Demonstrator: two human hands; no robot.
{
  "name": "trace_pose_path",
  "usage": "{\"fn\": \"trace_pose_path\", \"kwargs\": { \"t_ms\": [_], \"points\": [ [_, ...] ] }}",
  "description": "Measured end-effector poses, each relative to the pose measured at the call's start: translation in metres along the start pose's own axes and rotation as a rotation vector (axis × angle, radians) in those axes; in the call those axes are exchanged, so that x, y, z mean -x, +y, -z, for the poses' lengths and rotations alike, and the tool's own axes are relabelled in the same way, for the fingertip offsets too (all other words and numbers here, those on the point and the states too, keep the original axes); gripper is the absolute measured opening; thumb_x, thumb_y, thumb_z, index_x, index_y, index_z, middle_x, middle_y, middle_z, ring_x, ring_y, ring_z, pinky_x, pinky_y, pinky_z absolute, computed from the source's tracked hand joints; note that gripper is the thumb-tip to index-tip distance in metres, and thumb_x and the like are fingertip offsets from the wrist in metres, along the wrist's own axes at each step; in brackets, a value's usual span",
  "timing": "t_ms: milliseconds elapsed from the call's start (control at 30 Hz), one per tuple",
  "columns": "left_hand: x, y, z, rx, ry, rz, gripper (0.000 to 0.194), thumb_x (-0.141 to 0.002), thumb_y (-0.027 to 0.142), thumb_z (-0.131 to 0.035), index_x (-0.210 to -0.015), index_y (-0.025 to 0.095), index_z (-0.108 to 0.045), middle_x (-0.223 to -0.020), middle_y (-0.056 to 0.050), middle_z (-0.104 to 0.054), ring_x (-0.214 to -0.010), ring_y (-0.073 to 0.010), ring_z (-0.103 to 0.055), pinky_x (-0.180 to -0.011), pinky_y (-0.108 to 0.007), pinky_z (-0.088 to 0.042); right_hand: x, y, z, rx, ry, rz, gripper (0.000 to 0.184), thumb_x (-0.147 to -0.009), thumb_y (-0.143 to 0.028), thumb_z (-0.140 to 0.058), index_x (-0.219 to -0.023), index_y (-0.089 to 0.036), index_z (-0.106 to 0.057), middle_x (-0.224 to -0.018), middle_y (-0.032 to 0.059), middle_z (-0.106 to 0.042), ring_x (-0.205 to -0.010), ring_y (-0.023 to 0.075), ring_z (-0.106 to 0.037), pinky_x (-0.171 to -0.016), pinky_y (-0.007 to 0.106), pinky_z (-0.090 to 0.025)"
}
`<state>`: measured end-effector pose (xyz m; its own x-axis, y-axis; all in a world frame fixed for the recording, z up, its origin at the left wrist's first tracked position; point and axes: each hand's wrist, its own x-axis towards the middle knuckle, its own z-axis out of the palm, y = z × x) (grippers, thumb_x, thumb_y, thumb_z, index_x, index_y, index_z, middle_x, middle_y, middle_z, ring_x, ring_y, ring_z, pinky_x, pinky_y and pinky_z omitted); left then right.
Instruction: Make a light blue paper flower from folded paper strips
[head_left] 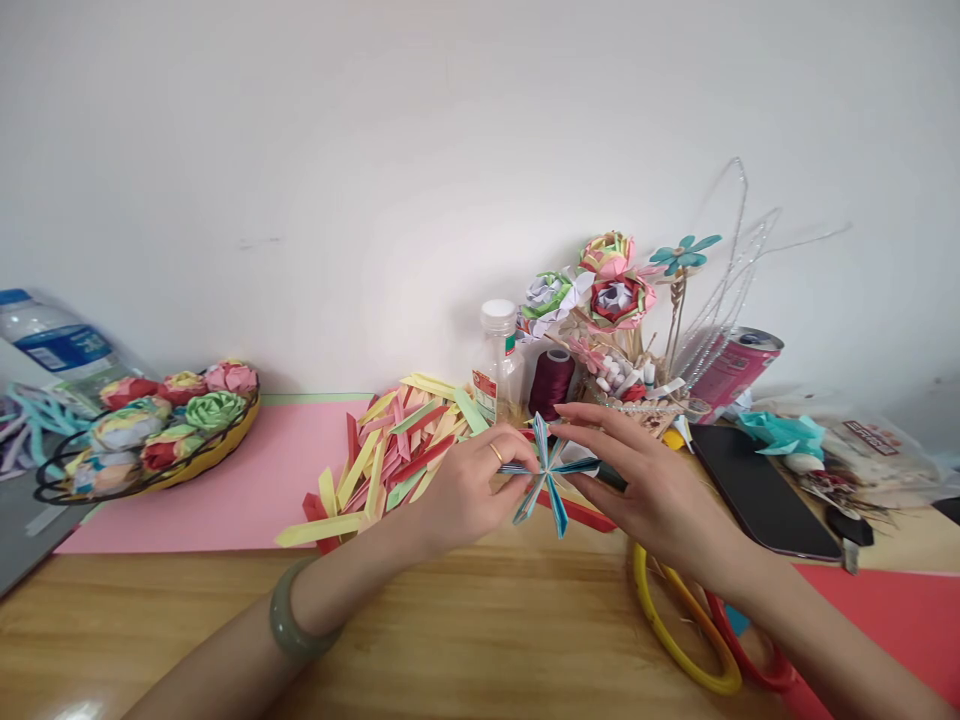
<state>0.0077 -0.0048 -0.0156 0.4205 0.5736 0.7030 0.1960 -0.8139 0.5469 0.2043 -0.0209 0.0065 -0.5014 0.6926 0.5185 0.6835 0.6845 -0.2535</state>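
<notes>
A star-shaped paper flower [547,468], with narrow folded petals in blue and white, is held up over the front of the table. My left hand [480,480], with a ring and a green bangle on that arm, pinches its left petal between thumb and fingers. Around its right side is my right hand [637,470], fingers stretched out and apart. Those fingertips are close to the upper petal and the thumb is beside the right petal; whether they touch is unclear. Behind the left hand lies a heap of folded paper strips [375,465] in yellow, red, pink and green.
A basket of paper flowers [255,405] sits on pink paper [277,500] at left. Behind my hands stand a clear bottle [499,350], a purple thread spool [553,382] and more paper flowers [615,300]. Yellow-handled scissors [679,625] and a phone [765,490] lie at right.
</notes>
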Motion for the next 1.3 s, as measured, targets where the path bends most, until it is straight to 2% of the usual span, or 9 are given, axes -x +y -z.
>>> {"fn": "trace_pose_path", "kwargs": {
  "t_ms": [267, 500, 633, 700, 767, 867, 967, 1167, 1300],
  "points": [
    [0.001, 0.000, 0.000, 0.008, 0.000, 0.005, 0.011, -0.076, 0.005, -0.054, -0.077, 0.016, -0.052, -0.075, -0.003, -0.058, -0.072, -0.0112, -0.055, -0.066, -0.023, -0.046, 0.001, 0.000, 0.000, 0.013, -0.009, 0.001, 0.036, -0.081, -0.012, -0.048, -0.117, -0.018, -0.052, -0.125, 0.0127, -0.049, -0.113, 0.0225, -0.050, -0.090, 0.041, -0.046],
    [0.002, 0.001, 0.000, 0.023, 0.003, 0.016, 0.012, -0.077, 0.005, -0.053, -0.077, 0.017, -0.053, -0.075, -0.002, -0.058, -0.073, -0.0110, -0.056, -0.066, -0.023, -0.046, 0.000, -0.001, -0.002, 0.030, -0.014, -0.015, 0.047, -0.080, -0.011, -0.051, -0.126, -0.016, -0.042, -0.130, 0.0145, -0.044, -0.114, 0.0230, -0.049, -0.090, 0.040, -0.047],
    [0.002, 0.001, -0.002, 0.052, 0.013, 0.039, 0.009, -0.077, 0.007, -0.054, -0.077, 0.016, -0.054, -0.076, -0.003, -0.059, -0.073, -0.0117, -0.056, -0.068, -0.025, -0.046, -0.002, -0.003, 0.000, 0.017, -0.007, 0.035, 0.032, -0.083, -0.014, -0.048, -0.114, -0.018, -0.054, -0.124, 0.0134, -0.051, -0.110, 0.0234, -0.052, -0.086, 0.041, -0.047],
    [0.001, 0.002, -0.002, 0.100, 0.029, 0.099, 0.007, -0.076, 0.010, -0.058, -0.076, 0.016, -0.055, -0.077, -0.003, -0.059, -0.075, -0.0125, -0.056, -0.070, -0.026, -0.046, -0.003, -0.005, 0.002, -0.035, -0.031, 0.053, 0.023, -0.085, -0.015, -0.047, -0.103, -0.020, -0.060, -0.116, 0.0112, -0.058, -0.105, 0.0222, -0.055, -0.084, 0.040, -0.048],
    [0.000, 0.004, -0.001, 0.233, 0.033, 0.225, 0.009, -0.074, 0.014, -0.062, -0.079, 0.017, -0.056, -0.081, -0.004, -0.060, -0.078, -0.0135, -0.057, -0.072, -0.027, -0.047, -0.005, -0.008, 0.004, -0.131, -0.077, 0.014, 0.020, -0.085, -0.016, -0.046, -0.096, -0.021, -0.062, -0.106, 0.0087, -0.064, -0.098, 0.0200, -0.059, -0.081, 0.036, -0.049],
    [-0.003, 0.005, 0.003, 0.545, 0.009, 0.413, 0.024, -0.072, 0.018, -0.066, -0.092, 0.018, -0.053, -0.096, -0.006, -0.061, -0.085, -0.0148, -0.059, -0.073, -0.027, -0.049, -0.007, -0.011, 0.005, -0.338, -0.159, -0.153, 0.017, -0.085, -0.017, -0.046, -0.088, -0.021, -0.062, -0.090, 0.0046, -0.067, -0.081, 0.0163, -0.062, -0.070, 0.029, -0.050],
    [-0.005, 0.004, 0.005, 0.736, -0.010, 0.496, 0.035, -0.069, 0.017, -0.068, -0.100, 0.019, -0.052, -0.104, -0.007, -0.060, -0.090, -0.0161, -0.060, -0.076, -0.029, -0.050, -0.008, -0.012, 0.004, -0.602, -0.252, -0.305, 0.012, -0.083, -0.023, -0.047, -0.078, -0.020, -0.059, -0.077, 0.0009, -0.064, -0.069, 0.0141, -0.059, -0.062, 0.026, -0.048],
    [-0.006, 0.007, 0.004, 0.680, -0.128, 0.696, 0.031, -0.067, 0.020, -0.070, -0.095, 0.017, -0.058, -0.086, -0.004, -0.065, -0.082, -0.0151, -0.060, -0.074, -0.028, -0.048, -0.005, -0.012, -0.005, -1.032, -0.331, -0.508, 0.015, -0.078, -0.035, -0.058, -0.077, -0.020, -0.059, -0.075, -0.0005, -0.061, -0.071, 0.0136, -0.060, -0.068, 0.028, -0.050],
    [-0.006, 0.009, 0.004, 0.746, -0.135, 0.819, 0.036, -0.065, 0.025, -0.072, -0.097, 0.017, -0.058, -0.086, -0.004, -0.066, -0.078, -0.0151, -0.062, -0.068, -0.027, -0.048, -0.003, -0.012, -0.010, -1.103, -0.383, -0.556, 0.017, -0.079, -0.033, -0.055, -0.082, -0.019, -0.062, -0.074, 0.0009, -0.063, -0.068, 0.0137, -0.061, -0.068, 0.029, -0.050]
  ]
}}
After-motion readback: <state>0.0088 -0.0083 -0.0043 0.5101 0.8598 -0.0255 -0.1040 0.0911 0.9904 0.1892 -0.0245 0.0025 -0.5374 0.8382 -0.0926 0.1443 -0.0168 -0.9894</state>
